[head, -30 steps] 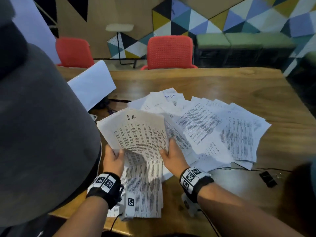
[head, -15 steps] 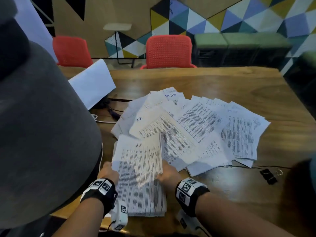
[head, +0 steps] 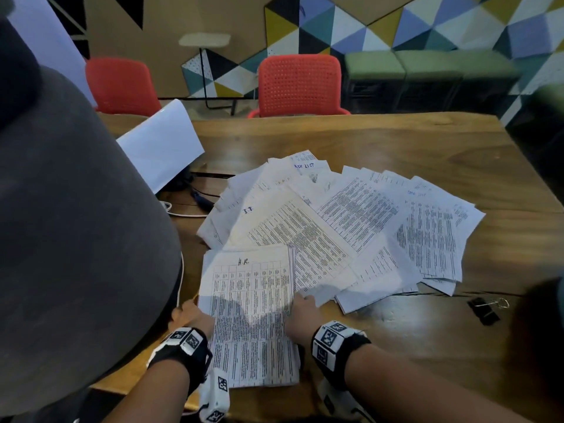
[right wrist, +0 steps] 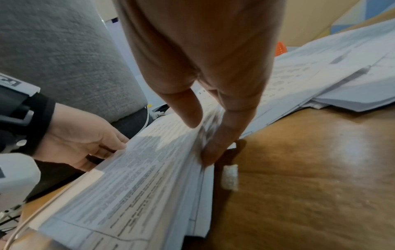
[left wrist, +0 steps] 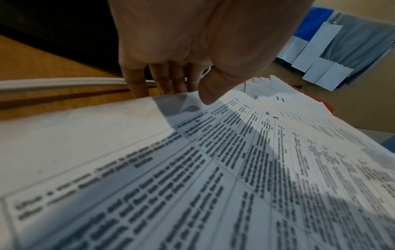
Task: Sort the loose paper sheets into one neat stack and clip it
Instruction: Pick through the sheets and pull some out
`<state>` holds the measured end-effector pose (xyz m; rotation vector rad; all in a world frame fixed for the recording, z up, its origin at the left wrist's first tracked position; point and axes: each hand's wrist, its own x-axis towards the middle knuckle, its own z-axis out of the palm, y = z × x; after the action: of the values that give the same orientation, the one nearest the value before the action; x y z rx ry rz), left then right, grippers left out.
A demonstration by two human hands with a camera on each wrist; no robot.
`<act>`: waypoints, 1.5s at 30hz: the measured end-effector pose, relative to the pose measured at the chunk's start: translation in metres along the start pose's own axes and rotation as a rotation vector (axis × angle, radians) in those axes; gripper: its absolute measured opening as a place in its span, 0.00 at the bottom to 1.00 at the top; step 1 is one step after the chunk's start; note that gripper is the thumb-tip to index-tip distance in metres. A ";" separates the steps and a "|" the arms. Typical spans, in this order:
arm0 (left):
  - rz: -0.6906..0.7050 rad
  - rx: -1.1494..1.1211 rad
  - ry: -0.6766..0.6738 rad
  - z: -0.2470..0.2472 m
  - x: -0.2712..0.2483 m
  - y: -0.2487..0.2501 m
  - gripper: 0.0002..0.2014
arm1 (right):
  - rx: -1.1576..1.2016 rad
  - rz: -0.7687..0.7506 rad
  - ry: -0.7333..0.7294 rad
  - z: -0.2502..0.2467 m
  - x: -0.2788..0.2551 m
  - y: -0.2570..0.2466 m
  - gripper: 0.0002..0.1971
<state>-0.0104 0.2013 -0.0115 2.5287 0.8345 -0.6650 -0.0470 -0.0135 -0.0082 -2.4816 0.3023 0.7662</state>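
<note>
Paper stack (head: pixel 253 300) lies flat; left hand (head: pixel 190 315) and right hand (head: pixel 300 319) flank it.

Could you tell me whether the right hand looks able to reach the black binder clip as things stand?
Probably yes: the binder clip lies on the table on that side, with nothing between it and the right hand, though that hand presses against the stack.

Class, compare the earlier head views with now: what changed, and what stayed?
The H.R. stack, earlier held up and tilted by both hands, now lies flat at the near edge of the table; the left hand grips its left edge, the right hand touches its right. The fanned loose sheets and the binder clip stayed put.
</note>
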 end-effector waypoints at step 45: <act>0.739 0.015 -0.042 0.079 -0.051 0.190 0.31 | 0.404 0.223 0.503 -0.137 0.036 0.180 0.16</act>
<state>0.0487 -0.0020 -0.0070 2.5514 -0.1460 -0.4610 -0.0185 -0.2409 -0.0072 -2.2322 0.8361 0.1203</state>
